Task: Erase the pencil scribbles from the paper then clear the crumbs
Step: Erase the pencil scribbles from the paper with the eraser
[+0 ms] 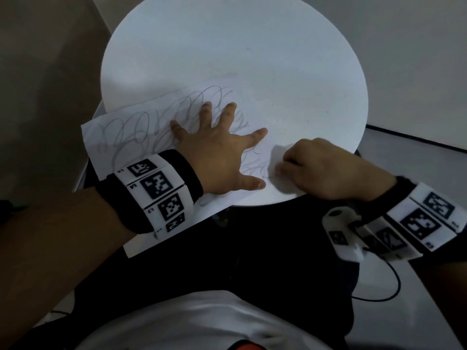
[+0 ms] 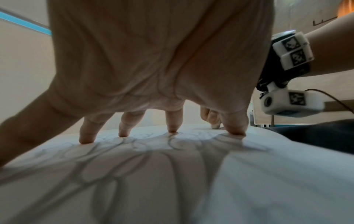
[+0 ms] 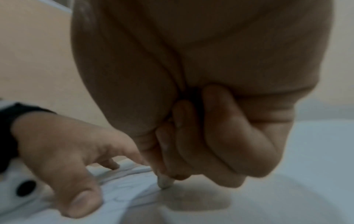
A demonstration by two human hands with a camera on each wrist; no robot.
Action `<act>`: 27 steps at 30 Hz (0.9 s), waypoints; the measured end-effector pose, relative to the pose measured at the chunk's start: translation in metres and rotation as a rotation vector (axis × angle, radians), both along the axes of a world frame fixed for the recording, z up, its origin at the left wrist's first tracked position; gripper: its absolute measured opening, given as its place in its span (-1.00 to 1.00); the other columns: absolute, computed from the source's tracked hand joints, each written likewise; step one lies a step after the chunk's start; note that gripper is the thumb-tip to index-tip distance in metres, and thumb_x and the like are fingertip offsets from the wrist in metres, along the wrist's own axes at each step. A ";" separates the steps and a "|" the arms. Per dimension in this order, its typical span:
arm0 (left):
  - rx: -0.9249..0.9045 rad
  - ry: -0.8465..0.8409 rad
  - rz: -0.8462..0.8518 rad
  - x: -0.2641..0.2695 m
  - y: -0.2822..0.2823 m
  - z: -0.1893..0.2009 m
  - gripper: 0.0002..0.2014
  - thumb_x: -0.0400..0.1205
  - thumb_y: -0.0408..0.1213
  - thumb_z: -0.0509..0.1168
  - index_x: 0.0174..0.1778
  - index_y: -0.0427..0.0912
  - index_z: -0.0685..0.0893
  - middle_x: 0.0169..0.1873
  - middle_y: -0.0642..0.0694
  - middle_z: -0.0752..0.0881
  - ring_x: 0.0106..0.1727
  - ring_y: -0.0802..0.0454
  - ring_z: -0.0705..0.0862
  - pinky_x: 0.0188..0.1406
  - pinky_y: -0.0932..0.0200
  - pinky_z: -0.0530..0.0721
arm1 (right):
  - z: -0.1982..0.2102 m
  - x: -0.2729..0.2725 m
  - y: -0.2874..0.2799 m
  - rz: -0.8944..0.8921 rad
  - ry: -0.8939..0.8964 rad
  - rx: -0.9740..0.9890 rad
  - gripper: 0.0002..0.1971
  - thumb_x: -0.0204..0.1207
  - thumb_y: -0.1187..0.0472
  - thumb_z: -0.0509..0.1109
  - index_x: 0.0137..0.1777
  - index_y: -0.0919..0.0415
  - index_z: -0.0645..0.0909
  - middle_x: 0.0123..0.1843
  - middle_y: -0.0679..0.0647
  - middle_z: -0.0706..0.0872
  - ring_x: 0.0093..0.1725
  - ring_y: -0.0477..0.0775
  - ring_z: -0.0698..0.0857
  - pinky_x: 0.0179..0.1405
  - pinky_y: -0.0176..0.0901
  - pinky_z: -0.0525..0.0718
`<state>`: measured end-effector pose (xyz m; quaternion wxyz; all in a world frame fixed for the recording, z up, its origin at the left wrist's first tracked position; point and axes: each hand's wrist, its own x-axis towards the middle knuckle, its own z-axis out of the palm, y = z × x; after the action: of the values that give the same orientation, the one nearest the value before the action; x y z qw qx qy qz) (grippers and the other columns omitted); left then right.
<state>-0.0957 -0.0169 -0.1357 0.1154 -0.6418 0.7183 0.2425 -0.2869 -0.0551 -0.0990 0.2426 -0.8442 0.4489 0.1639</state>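
Observation:
A white sheet of paper (image 1: pixel 121 132) covered in grey pencil scribbles (image 1: pixel 141 122) lies on a round white table (image 1: pixel 227 46), its near left part hanging over the table's edge. My left hand (image 1: pixel 214 152) presses flat on the paper with fingers spread; the left wrist view shows the fingertips (image 2: pixel 172 128) planted on the scribbled paper (image 2: pixel 134 166). My right hand (image 1: pixel 323 168) has its fingers curled and pinches a small white eraser (image 3: pixel 164 182), whose tip touches the paper (image 3: pixel 122 197) near its right edge. The eraser is hidden in the head view.
A few dark specks (image 1: pixel 280 121) lie on the table right of the paper. The table's front edge (image 1: pixel 265 204) is just below my hands, with my dark-clothed lap beneath. A cable (image 1: pixel 394 286) hangs from the right wrist camera.

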 end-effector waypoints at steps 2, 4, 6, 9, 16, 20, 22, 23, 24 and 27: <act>0.002 0.007 0.011 0.000 -0.001 0.000 -0.04 0.35 0.67 0.14 0.63 0.62 -0.13 0.75 -0.02 -0.30 0.73 -0.36 -0.32 0.42 -0.84 0.01 | 0.001 -0.002 -0.005 -0.027 0.020 -0.030 -0.53 0.73 0.12 0.20 -0.42 0.34 0.44 -0.44 0.14 0.51 -0.29 0.26 0.58 -0.33 -0.03 0.24; 0.004 0.002 0.006 0.000 -0.001 0.000 -0.04 0.34 0.68 0.12 0.63 0.61 -0.13 0.75 -0.01 -0.30 0.73 -0.37 -0.32 0.41 -0.84 0.01 | 0.000 0.003 0.003 0.059 0.030 -0.020 -0.54 0.75 0.13 0.17 -0.41 0.29 0.41 -0.44 0.08 0.45 -0.29 0.24 0.56 -0.31 -0.03 0.21; 0.003 -0.001 -0.002 0.000 -0.001 0.000 -0.04 0.34 0.68 0.11 0.63 0.61 -0.14 0.75 -0.01 -0.31 0.73 -0.37 -0.32 0.41 -0.85 0.02 | 0.000 0.005 0.008 0.080 0.011 0.004 -0.53 0.75 0.13 0.18 -0.42 0.28 0.40 -0.45 0.08 0.45 -0.33 0.19 0.53 -0.34 -0.03 0.20; 0.007 0.011 0.009 0.001 -0.001 0.001 -0.05 0.35 0.67 0.14 0.63 0.61 -0.13 0.75 -0.01 -0.31 0.73 -0.36 -0.32 0.41 -0.85 0.00 | 0.000 -0.003 -0.004 -0.076 0.014 0.011 -0.54 0.72 0.10 0.21 -0.40 0.33 0.49 -0.41 0.16 0.58 -0.30 0.20 0.58 -0.39 -0.06 0.33; 0.009 0.011 0.011 0.000 -0.001 0.001 -0.04 0.35 0.67 0.14 0.63 0.62 -0.14 0.75 -0.01 -0.31 0.73 -0.35 -0.33 0.42 -0.84 0.00 | -0.003 -0.002 -0.001 -0.062 0.004 0.048 -0.55 0.73 0.09 0.20 -0.37 0.34 0.51 -0.41 0.15 0.59 -0.31 0.16 0.59 -0.35 -0.02 0.38; 0.010 0.009 0.012 0.001 -0.001 0.000 -0.04 0.35 0.67 0.15 0.63 0.62 -0.13 0.75 -0.01 -0.31 0.73 -0.36 -0.33 0.41 -0.85 0.00 | -0.003 -0.001 0.004 0.015 -0.001 0.021 -0.53 0.73 0.13 0.20 -0.43 0.32 0.41 -0.46 0.12 0.48 -0.38 0.15 0.53 -0.38 -0.04 0.25; 0.004 0.004 0.007 0.000 0.000 0.000 -0.04 0.35 0.67 0.14 0.64 0.61 -0.13 0.75 -0.02 -0.30 0.73 -0.37 -0.32 0.41 -0.85 0.00 | -0.003 -0.004 0.001 -0.033 -0.006 0.049 -0.52 0.71 0.11 0.22 -0.45 0.31 0.42 -0.47 0.13 0.52 -0.40 0.08 0.54 -0.44 -0.16 0.36; 0.003 0.005 0.011 0.000 0.000 -0.001 -0.04 0.35 0.67 0.15 0.64 0.61 -0.13 0.75 -0.02 -0.30 0.73 -0.37 -0.32 0.41 -0.85 0.00 | -0.002 -0.007 -0.003 -0.073 -0.004 0.047 -0.53 0.70 0.10 0.23 -0.44 0.32 0.45 -0.46 0.14 0.55 -0.38 0.09 0.56 -0.43 -0.20 0.40; 0.005 0.007 0.016 0.001 -0.001 0.000 -0.04 0.35 0.67 0.15 0.64 0.62 -0.13 0.75 -0.02 -0.30 0.73 -0.37 -0.32 0.41 -0.85 0.00 | 0.000 -0.008 -0.007 -0.096 -0.002 0.037 -0.54 0.70 0.10 0.23 -0.42 0.33 0.48 -0.44 0.16 0.58 -0.35 0.12 0.58 -0.42 -0.20 0.41; 0.007 0.008 0.015 0.001 -0.001 0.000 -0.04 0.34 0.67 0.13 0.64 0.61 -0.13 0.75 -0.03 -0.30 0.73 -0.38 -0.32 0.41 -0.85 0.01 | -0.001 -0.002 0.002 -0.008 -0.017 0.031 -0.53 0.73 0.09 0.22 -0.40 0.34 0.46 -0.43 0.15 0.54 -0.34 0.16 0.55 -0.39 -0.04 0.28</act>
<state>-0.0950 -0.0175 -0.1353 0.1129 -0.6460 0.7129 0.2485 -0.2889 -0.0529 -0.1004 0.2600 -0.8399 0.4479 0.1626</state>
